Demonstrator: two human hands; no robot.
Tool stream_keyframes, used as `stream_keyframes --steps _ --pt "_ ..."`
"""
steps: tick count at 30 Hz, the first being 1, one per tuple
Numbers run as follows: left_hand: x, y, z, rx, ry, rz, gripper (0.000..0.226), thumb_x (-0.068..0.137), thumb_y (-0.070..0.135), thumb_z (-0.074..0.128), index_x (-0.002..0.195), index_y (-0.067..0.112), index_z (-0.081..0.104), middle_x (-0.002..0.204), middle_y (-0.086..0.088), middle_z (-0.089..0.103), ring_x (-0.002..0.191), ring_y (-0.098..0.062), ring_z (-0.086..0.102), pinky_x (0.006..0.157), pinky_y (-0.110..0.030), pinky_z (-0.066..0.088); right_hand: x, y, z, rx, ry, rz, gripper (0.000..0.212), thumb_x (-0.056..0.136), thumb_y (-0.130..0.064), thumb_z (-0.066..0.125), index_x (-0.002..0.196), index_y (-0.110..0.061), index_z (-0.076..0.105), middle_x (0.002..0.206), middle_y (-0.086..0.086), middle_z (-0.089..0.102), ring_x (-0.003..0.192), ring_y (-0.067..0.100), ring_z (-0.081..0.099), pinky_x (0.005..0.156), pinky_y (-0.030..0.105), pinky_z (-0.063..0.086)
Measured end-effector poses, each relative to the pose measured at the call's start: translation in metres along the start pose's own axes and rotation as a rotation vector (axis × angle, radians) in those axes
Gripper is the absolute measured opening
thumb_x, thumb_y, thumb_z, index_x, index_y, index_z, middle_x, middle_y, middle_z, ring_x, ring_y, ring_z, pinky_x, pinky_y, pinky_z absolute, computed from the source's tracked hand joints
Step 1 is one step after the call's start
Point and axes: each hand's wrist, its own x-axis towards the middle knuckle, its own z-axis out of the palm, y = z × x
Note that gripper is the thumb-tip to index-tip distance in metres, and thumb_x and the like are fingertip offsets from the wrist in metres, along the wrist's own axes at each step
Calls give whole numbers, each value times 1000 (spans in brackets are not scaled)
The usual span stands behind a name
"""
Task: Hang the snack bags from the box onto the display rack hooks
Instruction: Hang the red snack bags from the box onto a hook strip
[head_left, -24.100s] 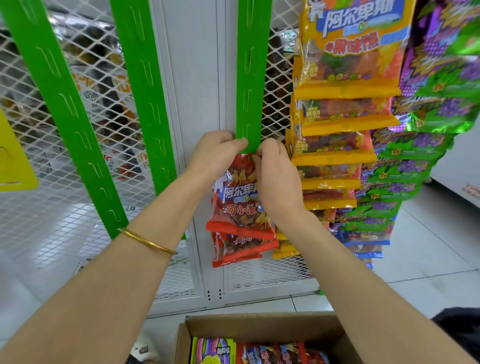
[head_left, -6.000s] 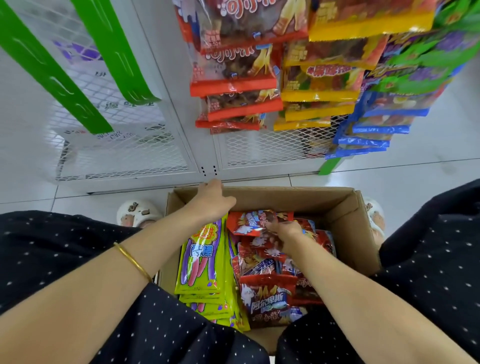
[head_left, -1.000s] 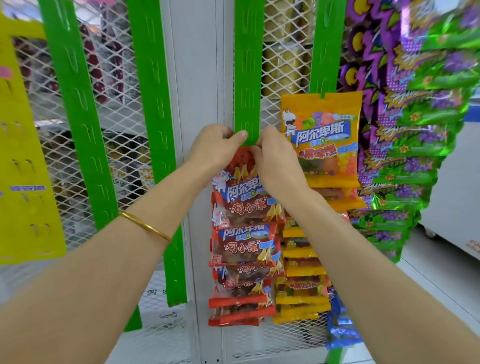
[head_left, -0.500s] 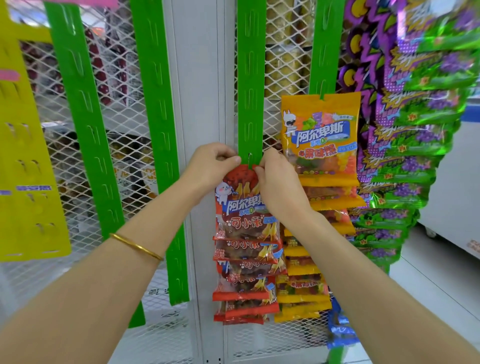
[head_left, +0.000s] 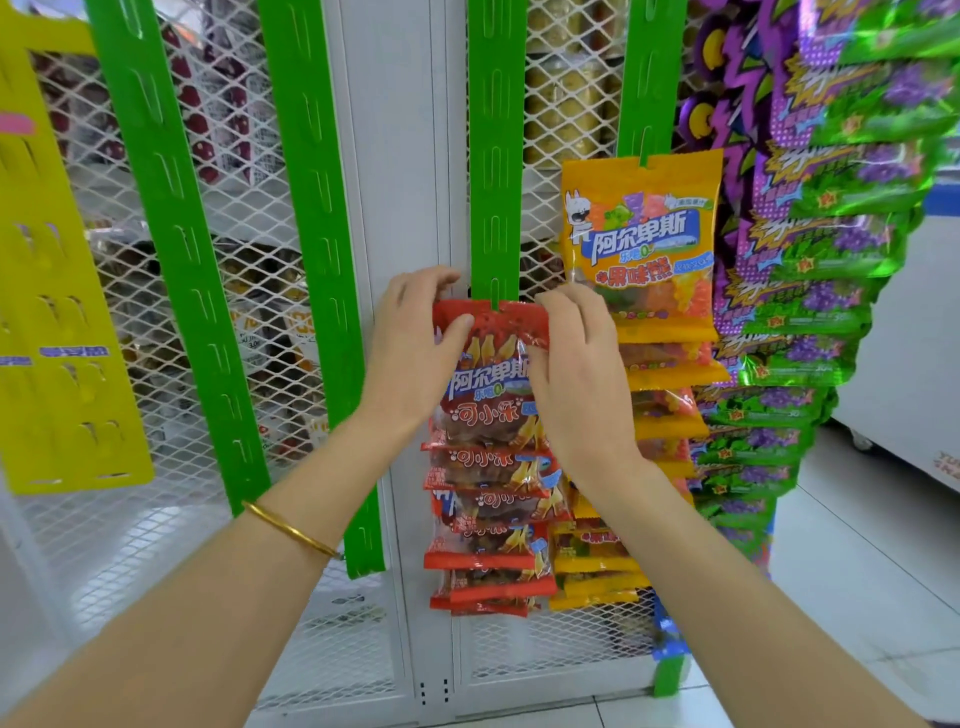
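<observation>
Head view: left grip (head_left: 415, 343) and right grip (head_left: 576, 364) each pinch a top corner of the red snack bag (head_left: 491, 332), stretching its edge between them, apparently to seat its hole on the hook (head_left: 494, 300) of the green strip (head_left: 496, 156) just above.

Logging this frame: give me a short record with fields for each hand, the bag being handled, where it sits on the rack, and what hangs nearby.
left hand: pinches the top-left corner of the red plastic snack bag
right hand: holds the bag's top-right corner
bag position: top edge at a hook on the middle green plastic hanging strip; the hook's tab shows at the bag's top
below it: row of matching red bags on the same strip
to the right: orange snack bags, then purple-and-green foil bags
box: not in view
</observation>
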Motion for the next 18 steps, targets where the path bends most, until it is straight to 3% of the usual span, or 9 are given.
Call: stream_keyframes --steps 3,6,8,9,12,15,18 --pt "-33 -3 2 89 145 54 38 86 19 60 123 13 51 126 -4 49 120 -14 36 98 -2 11 -32 3 -13 16 64 -59 30 83 4 60 113 1 59 118 16 56 114 28 48 98 27 36" --pt "-95 -7 14 28 165 87 32 86 20 59 117 13 55 122 1 51 118 -10 38 101 -6 15 -87 15 -24 138 -68 -38 24 82 -3 59 106 -7 61 112 8 59 102 19 55 78 22 45" --pt "-144 -16 27 -12 31 73 29 86 24 55 112 13 58 118 3 53 115 -7 41 101 -7 18 -132 28 -24 158 -321 -2 21 83 -10 57 104 -12 59 106 2 59 88 16 59 62 27 50" --pt "-168 -23 35 -21 -76 46 28 86 26 53 110 14 60 117 3 55 113 -8 43 100 -7 20 -157 37 -21 155 -525 47 20 85 -12 56 105 -13 58 105 1 58 84 17 60 59 31 51" --pt "-231 -50 60 -2 -481 -64 32 84 33 48 105 15 62 113 0 57 110 -14 46 97 -12 26 -236 76 -5 186 -1154 344 24 88 -16 59 111 -12 56 106 5 60 91 23 60 78 39 49" --pt "-267 -68 80 17 -854 -176 25 84 23 58 106 12 63 117 -6 56 115 -23 47 92 -20 27 -308 109 -3 158 -1479 486 29 87 -20 62 112 -7 59 112 14 63 105 28 58 87 31 44" --pt "-280 -74 92 -7 -984 -260 21 85 15 62 106 13 62 118 -8 54 116 -24 47 96 -29 35 -365 126 -5 49 -1718 552 36 88 -24 61 118 -6 57 119 14 60 113 28 55 91 31 41"
